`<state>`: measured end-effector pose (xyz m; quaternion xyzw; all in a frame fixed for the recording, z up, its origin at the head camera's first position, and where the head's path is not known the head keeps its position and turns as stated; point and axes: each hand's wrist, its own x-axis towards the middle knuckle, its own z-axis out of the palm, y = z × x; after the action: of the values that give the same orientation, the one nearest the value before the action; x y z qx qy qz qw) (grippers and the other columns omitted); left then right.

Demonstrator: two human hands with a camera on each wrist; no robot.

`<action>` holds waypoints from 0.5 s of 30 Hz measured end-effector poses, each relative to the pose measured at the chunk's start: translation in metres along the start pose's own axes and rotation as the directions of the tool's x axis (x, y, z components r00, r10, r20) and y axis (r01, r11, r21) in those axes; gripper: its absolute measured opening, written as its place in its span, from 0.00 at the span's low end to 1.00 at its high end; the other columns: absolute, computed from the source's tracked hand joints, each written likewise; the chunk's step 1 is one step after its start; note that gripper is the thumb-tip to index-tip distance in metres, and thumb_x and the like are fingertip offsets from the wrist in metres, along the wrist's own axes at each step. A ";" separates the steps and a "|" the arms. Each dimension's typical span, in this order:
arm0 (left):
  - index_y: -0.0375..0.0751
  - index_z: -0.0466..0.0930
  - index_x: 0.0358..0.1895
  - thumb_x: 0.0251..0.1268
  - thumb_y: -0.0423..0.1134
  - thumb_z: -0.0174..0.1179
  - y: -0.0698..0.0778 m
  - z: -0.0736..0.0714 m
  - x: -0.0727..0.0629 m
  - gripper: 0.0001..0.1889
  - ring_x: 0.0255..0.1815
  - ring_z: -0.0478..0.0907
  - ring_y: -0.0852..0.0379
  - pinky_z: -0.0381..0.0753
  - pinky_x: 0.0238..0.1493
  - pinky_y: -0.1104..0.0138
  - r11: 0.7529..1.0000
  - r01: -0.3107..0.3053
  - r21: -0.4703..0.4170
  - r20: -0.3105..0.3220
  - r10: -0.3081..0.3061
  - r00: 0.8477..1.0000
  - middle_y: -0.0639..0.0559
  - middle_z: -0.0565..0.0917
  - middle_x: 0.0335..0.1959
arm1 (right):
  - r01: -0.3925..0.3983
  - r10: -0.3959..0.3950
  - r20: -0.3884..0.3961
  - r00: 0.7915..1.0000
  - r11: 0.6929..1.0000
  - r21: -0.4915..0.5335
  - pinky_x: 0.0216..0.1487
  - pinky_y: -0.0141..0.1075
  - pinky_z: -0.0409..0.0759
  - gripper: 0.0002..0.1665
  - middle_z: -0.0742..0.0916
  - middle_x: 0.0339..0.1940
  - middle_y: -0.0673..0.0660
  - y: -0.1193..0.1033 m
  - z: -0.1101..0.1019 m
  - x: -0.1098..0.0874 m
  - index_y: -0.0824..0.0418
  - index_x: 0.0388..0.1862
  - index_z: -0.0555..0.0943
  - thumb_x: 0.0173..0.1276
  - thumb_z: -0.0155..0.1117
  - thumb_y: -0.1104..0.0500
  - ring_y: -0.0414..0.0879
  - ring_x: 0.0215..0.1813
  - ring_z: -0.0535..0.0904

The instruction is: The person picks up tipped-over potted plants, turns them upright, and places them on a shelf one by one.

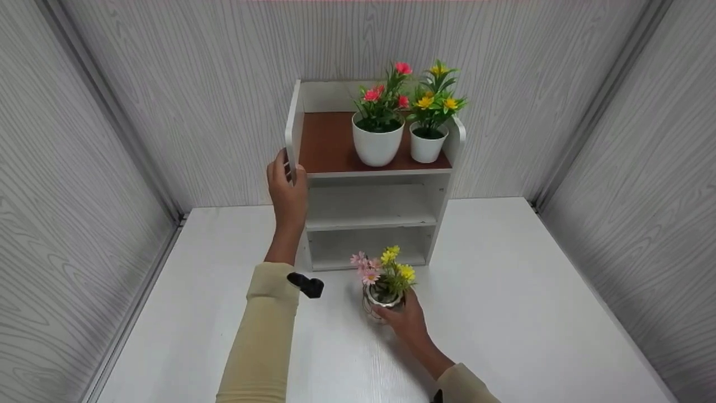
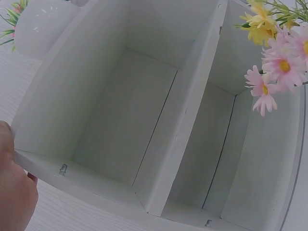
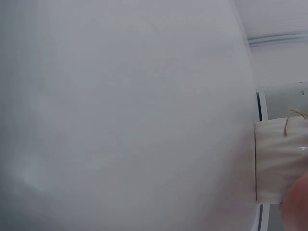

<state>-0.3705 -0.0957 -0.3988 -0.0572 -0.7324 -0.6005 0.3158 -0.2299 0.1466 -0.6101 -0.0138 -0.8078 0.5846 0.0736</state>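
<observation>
My left hand [image 1: 289, 193] grips the left side panel of a small white shelf [image 1: 372, 206], its thumb on the inner face. In the left wrist view that hand [image 2: 17, 187] shows at the panel's edge, beside two bare compartments. My right hand [image 1: 411, 322] holds a small whitish pot [image 1: 373, 309] of pink and yellow flowers [image 1: 386, 268] in front of the shelf's lowest compartment. The right wrist view shows the pot [image 3: 279, 161] with a bit of twine and a fingertip [image 3: 296, 204] against it. Whether the pot touches the table cannot be told.
On the shelf's brown top stand a white pot with red flowers [image 1: 378, 140] and a smaller white pot with yellow flowers [image 1: 428, 146], both toward the right. The white table [image 1: 503, 280] is enclosed by grey wood-grain walls [image 1: 224, 101] at the back and both sides.
</observation>
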 end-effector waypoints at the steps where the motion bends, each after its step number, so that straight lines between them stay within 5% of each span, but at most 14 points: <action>1: 0.41 0.60 0.76 0.78 0.44 0.48 0.000 0.000 0.000 0.28 0.68 0.71 0.54 0.73 0.69 0.60 1.000 0.003 -0.002 0.001 -0.003 1.000 0.45 0.70 0.66 | -0.002 0.002 -0.004 1.000 1.000 -0.003 0.72 0.58 0.67 0.56 0.75 0.71 0.63 0.000 0.000 0.000 0.62 0.76 0.63 0.55 0.80 0.44 0.60 0.74 0.68; 15: 0.41 0.60 0.77 0.78 0.44 0.48 -0.001 0.000 0.000 0.28 0.68 0.70 0.55 0.72 0.70 0.61 1.000 0.001 0.001 0.006 -0.001 1.000 0.46 0.69 0.66 | -0.011 0.010 0.011 1.000 1.000 0.023 0.70 0.57 0.71 0.56 0.77 0.69 0.62 0.003 -0.009 -0.002 0.62 0.75 0.64 0.54 0.81 0.42 0.59 0.72 0.72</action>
<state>-0.3703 -0.0962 -0.3995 -0.0586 -0.7338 -0.5999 0.3134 -0.2268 0.1556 -0.6101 -0.0139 -0.8012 0.5945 0.0661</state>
